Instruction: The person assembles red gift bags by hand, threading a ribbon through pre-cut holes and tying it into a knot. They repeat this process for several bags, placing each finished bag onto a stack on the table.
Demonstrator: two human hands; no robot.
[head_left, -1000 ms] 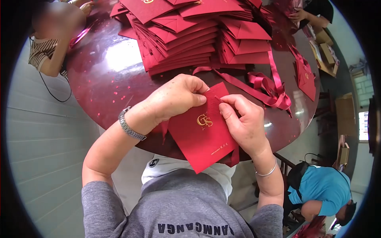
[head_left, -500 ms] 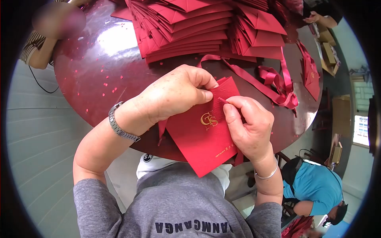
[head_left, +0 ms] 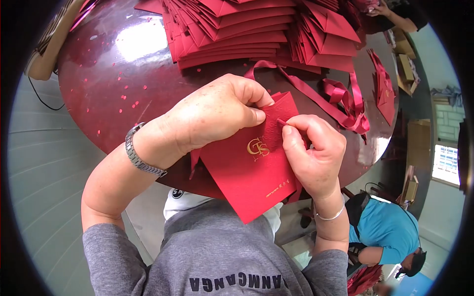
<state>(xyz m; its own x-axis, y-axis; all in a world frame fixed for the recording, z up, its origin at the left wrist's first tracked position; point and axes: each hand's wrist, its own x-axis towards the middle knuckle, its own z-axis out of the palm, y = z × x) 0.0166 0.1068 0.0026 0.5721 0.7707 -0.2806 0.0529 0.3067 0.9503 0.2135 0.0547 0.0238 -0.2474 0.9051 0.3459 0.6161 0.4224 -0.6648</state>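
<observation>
A red paper gift bag with gold lettering lies tilted in front of me, its lower end over the table edge. My left hand, with a metal watch on the wrist, pinches the bag's upper edge between thumb and forefinger. Close beside it, my right hand is closed on the rolled or folded tip of a red ribbon, held just off the bag's front. Ribbon also shows at the bag's left side. Whether the ribbon passes through a hole in the bag is hidden.
Stacks of folded red bags stand at the back of the round table. Loose red ribbon and another bag lie to the right. Red paper dots are scattered at left. A person in blue is at lower right; other people's arms show at the upper corners.
My right hand has drawn slightly right and up with the ribbon tip. The view has shifted a little. At upper right, another person's hand now touches something red.
</observation>
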